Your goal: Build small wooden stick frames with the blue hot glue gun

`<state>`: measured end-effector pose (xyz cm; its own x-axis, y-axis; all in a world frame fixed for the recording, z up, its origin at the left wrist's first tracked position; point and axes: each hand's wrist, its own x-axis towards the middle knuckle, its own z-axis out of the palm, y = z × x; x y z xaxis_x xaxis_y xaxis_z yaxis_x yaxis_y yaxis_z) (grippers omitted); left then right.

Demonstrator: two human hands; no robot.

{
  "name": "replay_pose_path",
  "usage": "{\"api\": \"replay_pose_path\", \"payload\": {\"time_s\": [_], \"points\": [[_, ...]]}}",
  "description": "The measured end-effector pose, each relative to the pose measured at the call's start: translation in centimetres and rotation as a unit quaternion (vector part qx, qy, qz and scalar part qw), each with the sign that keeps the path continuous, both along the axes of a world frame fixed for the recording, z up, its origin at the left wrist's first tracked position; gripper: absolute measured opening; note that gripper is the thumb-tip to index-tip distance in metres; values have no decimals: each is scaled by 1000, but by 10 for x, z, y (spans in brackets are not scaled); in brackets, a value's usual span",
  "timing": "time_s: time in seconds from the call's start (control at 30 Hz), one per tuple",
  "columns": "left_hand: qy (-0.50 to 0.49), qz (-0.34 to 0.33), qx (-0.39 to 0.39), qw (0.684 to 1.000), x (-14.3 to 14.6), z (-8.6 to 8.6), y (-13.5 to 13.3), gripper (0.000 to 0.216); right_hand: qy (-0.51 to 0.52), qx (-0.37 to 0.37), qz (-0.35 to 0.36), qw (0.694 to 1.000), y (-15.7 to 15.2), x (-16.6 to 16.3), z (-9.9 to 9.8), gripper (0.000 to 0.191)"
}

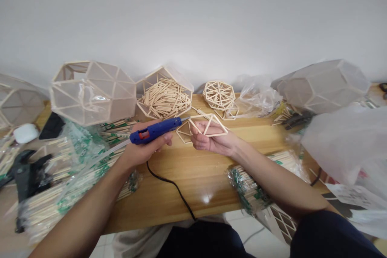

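My left hand [148, 149] is closed around a blue hot glue gun [155, 131] with a clear glue stick [105, 153] trailing from its back. The nozzle points right, at the left corner of a wooden stick frame [208, 125]; I cannot tell whether it touches. Triangles of thin sticks make up this frame, and my right hand [208, 141] pinches it from below. Another small stick frame [184, 137] lies on the table just behind the hands. From the gun, a black cord [172, 183] runs over the wooden table [199, 181] to its front edge.
Behind stand a box of short sticks [166, 98], a stack of stick frames [219, 94] and covered polyhedron shells [93, 92], [323, 84]. Bagged sticks [254, 189] lie under my right forearm, more bundles [45, 205] at left. A black clamp-like tool [26, 181] is at far left.
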<state>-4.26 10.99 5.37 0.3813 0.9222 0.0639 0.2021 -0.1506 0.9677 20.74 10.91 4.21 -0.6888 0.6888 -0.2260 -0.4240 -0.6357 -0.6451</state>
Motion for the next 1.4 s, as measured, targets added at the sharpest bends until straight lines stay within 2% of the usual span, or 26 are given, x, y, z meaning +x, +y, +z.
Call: {"api": "replay_pose_path", "payload": {"time_s": [0.37,1.1,1.4], "points": [[-1,-23,4,1000,-2,0,0,27,14,3,6,1000,-1,1,0,31],[-84,-47,-61,994,-11,-11,1,26,46,25,67,996,-2,3,2,32],[-111,-42,-80,990,-11,-12,2,27,55,22,69,996,-2,4,3,33]]}}
